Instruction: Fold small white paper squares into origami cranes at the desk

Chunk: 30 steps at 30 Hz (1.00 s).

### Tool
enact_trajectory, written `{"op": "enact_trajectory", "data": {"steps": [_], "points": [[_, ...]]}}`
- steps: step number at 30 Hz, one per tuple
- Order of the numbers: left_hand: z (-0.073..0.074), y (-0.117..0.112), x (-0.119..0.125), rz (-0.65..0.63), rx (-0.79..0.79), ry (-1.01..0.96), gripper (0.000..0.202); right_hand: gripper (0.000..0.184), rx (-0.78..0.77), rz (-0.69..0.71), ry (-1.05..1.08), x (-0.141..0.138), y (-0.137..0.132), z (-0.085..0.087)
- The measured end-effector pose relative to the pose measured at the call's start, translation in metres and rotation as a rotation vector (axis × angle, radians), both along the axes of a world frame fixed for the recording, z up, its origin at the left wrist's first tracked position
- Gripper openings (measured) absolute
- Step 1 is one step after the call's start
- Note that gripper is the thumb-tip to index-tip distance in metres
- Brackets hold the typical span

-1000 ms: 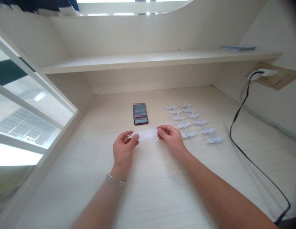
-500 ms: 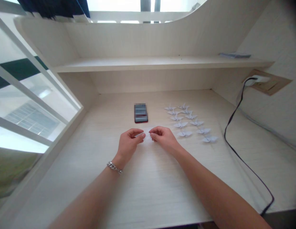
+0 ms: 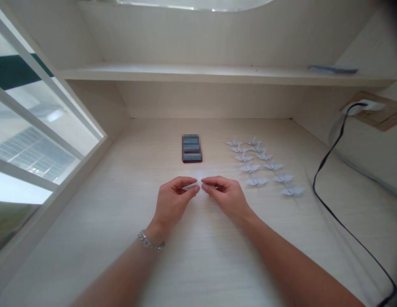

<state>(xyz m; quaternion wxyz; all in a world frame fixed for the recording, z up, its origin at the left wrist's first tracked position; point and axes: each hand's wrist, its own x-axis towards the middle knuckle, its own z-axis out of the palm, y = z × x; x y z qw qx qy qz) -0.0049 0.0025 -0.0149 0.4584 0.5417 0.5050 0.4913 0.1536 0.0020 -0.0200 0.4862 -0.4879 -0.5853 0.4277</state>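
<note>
Item, left hand (image 3: 177, 196): thumb and forefinger pinched the small white paper (image 3: 189, 186), palm turned inward; a chain bracelet (image 3: 149, 241) circled the wrist.

Item, right hand (image 3: 222, 194): mirrored the left, fingertips pinching the paper's other end. The two sets of tips nearly met, a grip that presumably steadied so slight a sheet from both sides and left its middle free.

Item, paper: held low over the worktop (image 3: 198, 260), mostly hidden by the fingers; its folds could not be made out.

Item, phone (image 3: 191, 148): lay flat just beyond the hands, its screen blurred; likely put there to be seen without reaching.

Item, cranes (image 3: 256, 182): eleven, white, in two slanting rows beyond and to the right of the right hand, near one another, probably set aside to keep the space between the hands free.

Item, cable (image 3: 314, 183): black, well to the right of the right hand, plugged into a wall socket (image 3: 392, 114).

Item, shelf (image 3: 217, 73): far beyond the hands, bearing a flat bluish thing (image 3: 333, 69).
</note>
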Motion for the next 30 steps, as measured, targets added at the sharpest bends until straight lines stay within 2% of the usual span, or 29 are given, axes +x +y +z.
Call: {"op": "enact_trajectory", "data": {"steps": [8, 17, 21, 27, 30], "points": [[0.0029, -0.0008, 0.0039, 0.071, 0.019, 0.047, 0.021, 0.016, 0.147, -0.038, -0.03, -0.0024, -0.0027, -0.0027], [0.0024, -0.0004, 0.0061, 0.1, 0.023, 0.044, 0.018, 0.014, 0.175, -0.052, -0.024, -0.0019, -0.0043, -0.0008], [0.0039, -0.0002, 0.0063, 0.08, 0.005, 0.019, 0.017, 0.012, 0.118, -0.037, 0.026, -0.0026, -0.0032, -0.0012], [0.0014, -0.0007, 0.0059, 0.019, 0.002, 0.056, 0.016, 0.015, -0.069, 0.043, 0.14, -0.0015, -0.0005, -0.002], [0.0, -0.0008, 0.0051, -0.005, -0.005, 0.069, 0.016, 0.015, -0.094, 0.065, 0.145, 0.0005, 0.0008, -0.0015]]}}
